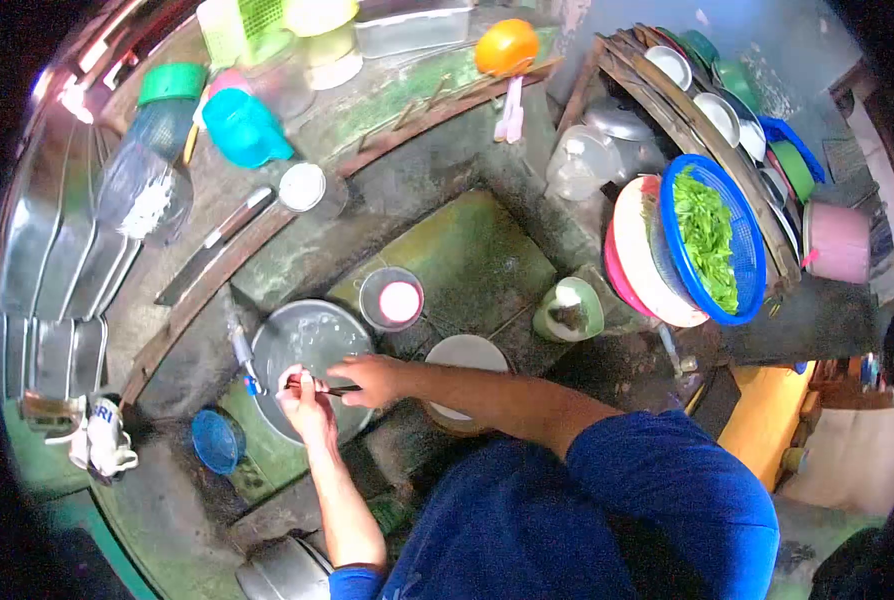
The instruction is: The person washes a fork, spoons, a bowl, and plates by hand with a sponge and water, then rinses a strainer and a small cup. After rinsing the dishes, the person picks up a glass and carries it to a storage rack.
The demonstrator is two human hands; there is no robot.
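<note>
Over a wide metal basin [312, 335] of water, my left hand [307, 402] is closed round something small and pale that I cannot make out. My right hand [367, 382] is closed on a dark, thin knife [343, 389], its blade pointing toward my left hand. Just left of the basin is a tap [239, 345] with a blue handle. A small bowl [391, 299] with something pink and white in it stands behind the basin. Partly under my right forearm is a round white container [467, 362].
A blue basket [712, 240] of green leaves rests on stacked basins at the right, beside a pale green container [568, 310]. On the ledge at the back lie a large knife [215, 246], a white-topped jar [302, 187] and a teal jug [244, 128]. A blue bowl [217, 441] sits at lower left.
</note>
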